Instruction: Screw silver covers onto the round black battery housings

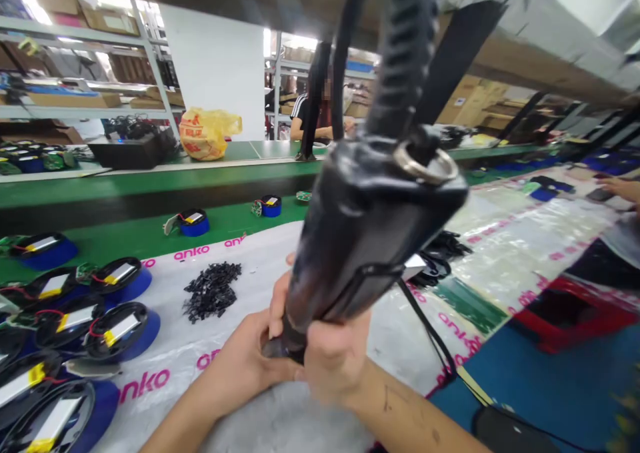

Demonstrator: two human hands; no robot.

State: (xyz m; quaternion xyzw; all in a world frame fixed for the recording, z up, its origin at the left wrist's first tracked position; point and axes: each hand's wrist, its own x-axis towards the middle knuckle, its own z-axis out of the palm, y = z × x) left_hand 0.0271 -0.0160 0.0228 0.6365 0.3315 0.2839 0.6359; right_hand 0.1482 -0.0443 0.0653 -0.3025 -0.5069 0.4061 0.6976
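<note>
A large black electric screwdriver (pixel 370 233) hangs from a coiled cord close to the camera, tilted with its lower end toward the table. My right hand (pixel 336 359) is wrapped round its lower body. Just left of it, my left hand (pixel 250 356) is closed around a dark part (pixel 277 349) beneath the tool's tip. Most of that part is hidden by fingers and the screwdriver, so its kind does not show. Left of my hands lies a pile of small black pieces (pixel 213 291) on the white printed plastic sheet (pixel 175 346).
Several blue-and-black round housings (pixel 123 329) with batteries and wires crowd the left side. Others stand on the green conveyor belt (pixel 230 223). A yellow bag (pixel 207 133) sits beyond it. A co-worker (pixel 320 116) sits opposite; another person's hand (pixel 620 187) appears far right, above a red stool (pixel 575 313).
</note>
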